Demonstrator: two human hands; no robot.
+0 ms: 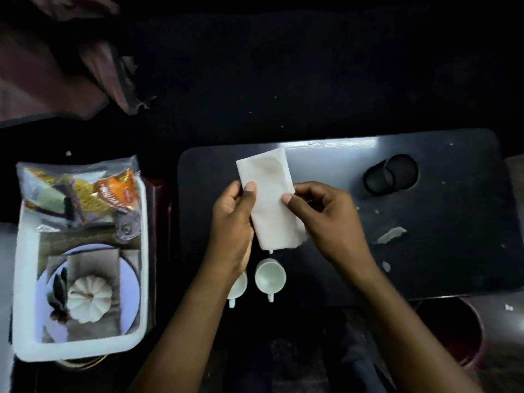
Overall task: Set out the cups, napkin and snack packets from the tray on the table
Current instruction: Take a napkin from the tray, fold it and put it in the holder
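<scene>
A folded white napkin (pixel 269 194) is held above the dark table (pixel 439 236). My left hand (pixel 232 219) pinches its left edge and my right hand (pixel 326 214) pinches its right edge. Two white cups stand on the table near its front edge: one cup (pixel 270 276) fully in view, the other cup (pixel 237 287) partly hidden under my left forearm. The white tray (pixel 143 251) sits to the left of the table. Snack packets (pixel 93 194) in clear and orange wrappers lie at its far end.
The tray's bottom shows a printed picture of a plate and a white pumpkin (pixel 89 299). A black ring-shaped object (pixel 391 174) lies at the table's back right. Small white scraps (pixel 391 235) dot the table's right part. Brown cloth (pixel 56 58) lies at the top left.
</scene>
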